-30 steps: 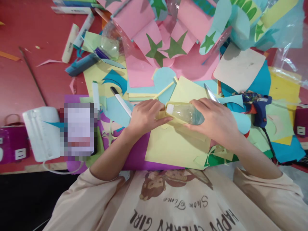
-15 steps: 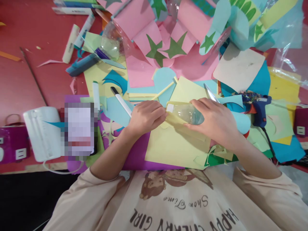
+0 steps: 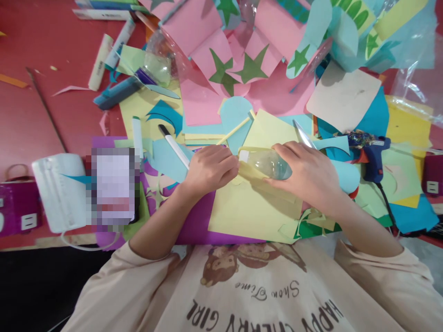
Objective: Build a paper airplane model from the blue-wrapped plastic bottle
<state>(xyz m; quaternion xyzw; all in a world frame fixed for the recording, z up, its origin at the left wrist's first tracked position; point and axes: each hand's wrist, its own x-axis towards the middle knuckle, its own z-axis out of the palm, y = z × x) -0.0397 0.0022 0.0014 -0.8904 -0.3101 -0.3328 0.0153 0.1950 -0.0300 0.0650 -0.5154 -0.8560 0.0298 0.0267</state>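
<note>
We're watching the right hand clamping its fingers around the clear bottle, thumb on the near side. The left hand is curling its fingers together just beside the other end; whether they're pinching anything, we cannot tell. The bottle is lying above a pale yellow sheet, its long axis running nearly left to right, its white-patched end pointing at the left hand. Outward we're going: a black-capped marker is slanting beside the left hand, a blue glue gun is sitting past the right. Paper scraps are crowding the red surface, and dark ground is showing at lower left. The right palm is hiding the bottle's far end, the pink paper is running off the top edge, and pixelation is masking a rectangular object.
</note>
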